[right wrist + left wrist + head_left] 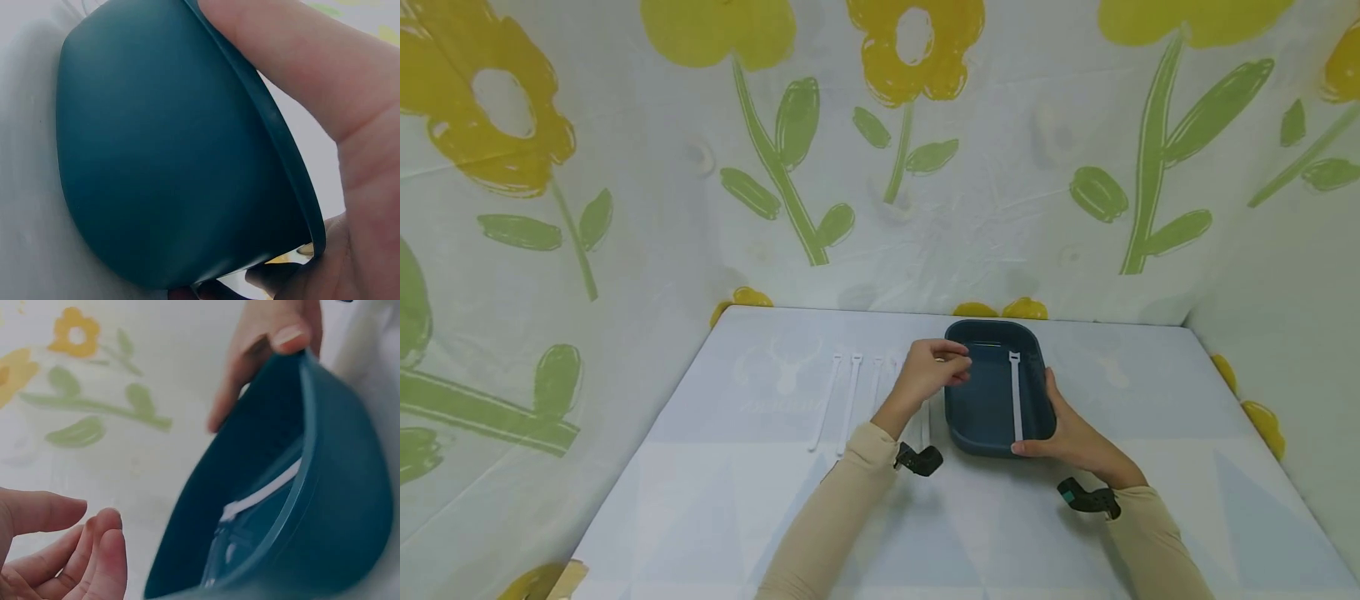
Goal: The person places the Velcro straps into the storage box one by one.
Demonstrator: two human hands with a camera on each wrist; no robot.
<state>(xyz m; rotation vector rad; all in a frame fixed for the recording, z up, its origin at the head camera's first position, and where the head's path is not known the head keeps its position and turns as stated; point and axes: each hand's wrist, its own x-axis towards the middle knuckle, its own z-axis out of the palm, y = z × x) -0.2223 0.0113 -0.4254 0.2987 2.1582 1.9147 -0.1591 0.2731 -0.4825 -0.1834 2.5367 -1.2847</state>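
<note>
A dark teal rectangular dish point(983, 417) with rounded corners stands on the table. One white cable tie point(1017, 400) lies lengthwise in its right half, head toward the far end. My right hand point(1078, 433) grips the dish at its near right corner, thumb point(275, 44) over the rim and the fingers along the outer side. Over the dish's left rim hovers my left hand point(928, 367). Its thumb and loosely bent fingers point(112, 562) stand apart in the left wrist view, with nothing between them.
Several more white cable ties point(850, 400) lie side by side on the table left of the dish, some partly hidden behind the left arm. The pale table point(715, 517) ends at a flower-printed cloth wall point(985, 225) at the back.
</note>
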